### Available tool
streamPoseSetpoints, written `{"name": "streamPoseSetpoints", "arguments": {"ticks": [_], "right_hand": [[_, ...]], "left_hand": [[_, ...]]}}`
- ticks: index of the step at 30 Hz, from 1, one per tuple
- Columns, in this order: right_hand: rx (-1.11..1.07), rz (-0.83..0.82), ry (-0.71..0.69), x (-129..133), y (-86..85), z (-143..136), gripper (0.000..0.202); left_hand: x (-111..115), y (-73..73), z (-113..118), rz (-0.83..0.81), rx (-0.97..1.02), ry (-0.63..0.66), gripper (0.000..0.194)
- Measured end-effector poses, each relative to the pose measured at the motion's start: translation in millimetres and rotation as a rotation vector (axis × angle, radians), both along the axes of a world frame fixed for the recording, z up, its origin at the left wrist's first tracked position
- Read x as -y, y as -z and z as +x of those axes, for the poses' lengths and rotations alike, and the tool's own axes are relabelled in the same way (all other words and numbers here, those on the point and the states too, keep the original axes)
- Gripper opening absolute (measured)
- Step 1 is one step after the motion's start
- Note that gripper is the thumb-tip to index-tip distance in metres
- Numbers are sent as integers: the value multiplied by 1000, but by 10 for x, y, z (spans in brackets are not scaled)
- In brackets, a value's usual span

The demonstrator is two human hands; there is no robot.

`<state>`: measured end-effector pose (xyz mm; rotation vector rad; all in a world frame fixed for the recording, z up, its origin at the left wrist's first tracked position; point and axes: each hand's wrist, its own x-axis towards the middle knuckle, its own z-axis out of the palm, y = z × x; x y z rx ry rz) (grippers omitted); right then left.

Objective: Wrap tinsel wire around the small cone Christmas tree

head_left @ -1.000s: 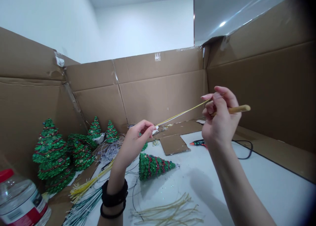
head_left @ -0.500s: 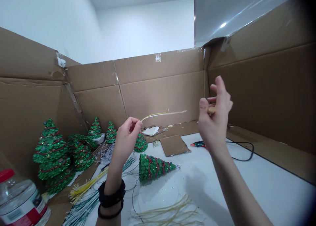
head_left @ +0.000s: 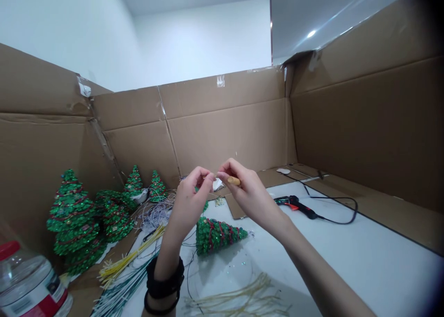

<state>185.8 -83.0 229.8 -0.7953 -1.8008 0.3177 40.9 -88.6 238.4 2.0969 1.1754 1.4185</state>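
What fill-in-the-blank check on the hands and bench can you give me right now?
1. The right hand holds a short ____ stick.
2. The sequinned tree under the hands lies on its ____.
3. The left hand wears dark bands on its ____.
4. The glue gun lies on the ____ table.

Missing words: wooden; side; wrist; white
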Motion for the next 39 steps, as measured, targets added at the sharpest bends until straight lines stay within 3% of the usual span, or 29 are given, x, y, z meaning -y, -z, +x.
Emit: {"name": "streamPoseSetpoints", "arguments": {"ticks": [4, 11, 16, 30, 39], "right_hand": [[2, -24, -5, 3, -6, 32, 10], [110, -67, -69, 21, -34, 123, 12], [136, -106, -86, 80, -81, 176, 13], [53, -26, -107, 156, -94, 148, 19], [69, 5, -63, 184, -101, 152, 22]], "left_hand": [[17, -4, 18, 23, 26, -16, 25], [71, 2, 41, 223, -205, -264, 25], [106, -21, 35, 212, -233, -207, 25], [91, 22, 123, 284, -45, -197, 37], [77, 17, 122, 123, 122, -46, 45]]}}
